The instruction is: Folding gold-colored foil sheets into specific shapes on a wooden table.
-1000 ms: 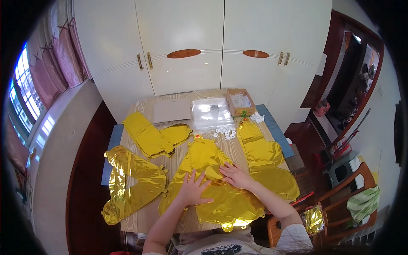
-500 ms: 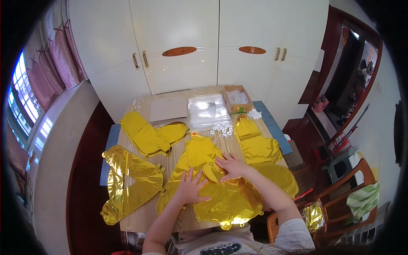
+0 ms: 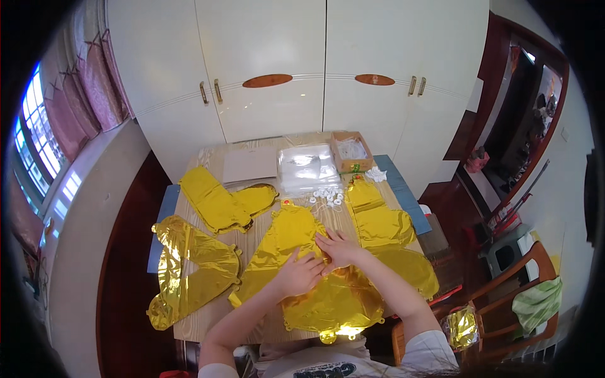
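Your left hand point(image 3: 301, 274) lies flat, fingers spread, pressing the gold foil balloon point(image 3: 296, 252) in the middle of the wooden table point(image 3: 208, 318). Your right hand point(image 3: 338, 247) is also open and flat on the same foil, just right of the left, nearly touching it. Another foil balloon point(image 3: 189, 268) lies left of your left hand. Small white rings point(image 3: 326, 196) sit beyond your fingertips, with a clear plastic stack point(image 3: 307, 167) past them.
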Demonstrator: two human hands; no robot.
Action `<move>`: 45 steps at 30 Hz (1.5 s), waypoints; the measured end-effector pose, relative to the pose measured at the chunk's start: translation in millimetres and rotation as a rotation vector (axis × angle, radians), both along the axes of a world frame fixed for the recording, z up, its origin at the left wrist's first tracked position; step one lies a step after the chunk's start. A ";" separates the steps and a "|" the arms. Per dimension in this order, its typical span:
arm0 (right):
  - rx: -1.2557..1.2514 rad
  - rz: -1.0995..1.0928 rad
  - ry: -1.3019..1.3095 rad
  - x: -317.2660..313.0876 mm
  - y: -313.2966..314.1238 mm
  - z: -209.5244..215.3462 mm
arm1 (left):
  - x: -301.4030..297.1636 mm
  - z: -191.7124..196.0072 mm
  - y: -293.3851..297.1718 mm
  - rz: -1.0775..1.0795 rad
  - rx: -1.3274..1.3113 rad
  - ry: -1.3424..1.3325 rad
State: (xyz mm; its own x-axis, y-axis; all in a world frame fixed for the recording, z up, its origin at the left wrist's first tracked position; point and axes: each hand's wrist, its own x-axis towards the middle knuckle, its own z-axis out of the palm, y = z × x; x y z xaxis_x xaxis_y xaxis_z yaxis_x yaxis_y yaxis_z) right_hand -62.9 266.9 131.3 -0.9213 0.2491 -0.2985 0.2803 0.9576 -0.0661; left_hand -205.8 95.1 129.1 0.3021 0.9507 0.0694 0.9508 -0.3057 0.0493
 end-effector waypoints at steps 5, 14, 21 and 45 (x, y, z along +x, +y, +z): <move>-0.024 -0.008 -0.011 -0.4 0.8 0.1 | -5.9 -13.2 24.7 0.089 -0.133 0.017; -0.072 -0.025 -0.003 0.0 3.3 -5.1 | -16.2 -17.3 29.6 0.090 -0.135 0.038; -0.102 -0.037 -0.021 -1.9 2.3 -3.4 | -11.4 -35.8 11.2 -0.020 -0.076 0.052; -0.586 -1.198 1.415 188.9 -214.2 -49.3 | -5.9 -19.6 -6.6 -0.098 -0.011 -0.033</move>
